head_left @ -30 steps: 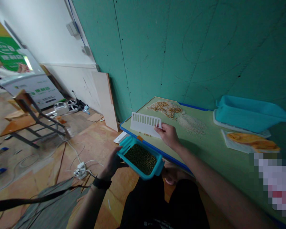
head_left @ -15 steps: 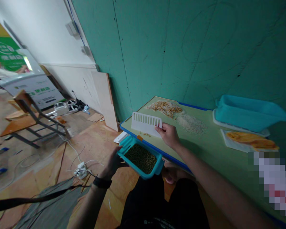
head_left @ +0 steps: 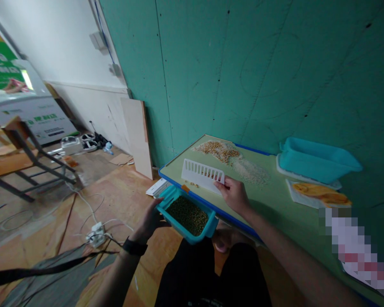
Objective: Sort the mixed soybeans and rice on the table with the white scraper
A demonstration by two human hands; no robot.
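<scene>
My left hand grips the near left end of a small teal tray filled with green beans, held just below the table's blue front edge. My right hand pinches the right end of a white slotted plastic scraper, which stands on edge on the green table. A few yellow beans lie by the scraper's lower edge. Farther back on the table lie a pile of yellow beans and a patch of white grains.
A larger teal tub sits on a white tray at the back right, with a yellow cloth on a white sheet in front. A green wall stands behind. Cables, a power strip and a wooden bench are on the floor at left.
The view has shifted a little; the scraper, my hands and the teal tray keep nearly the same positions relative to the table edge.
</scene>
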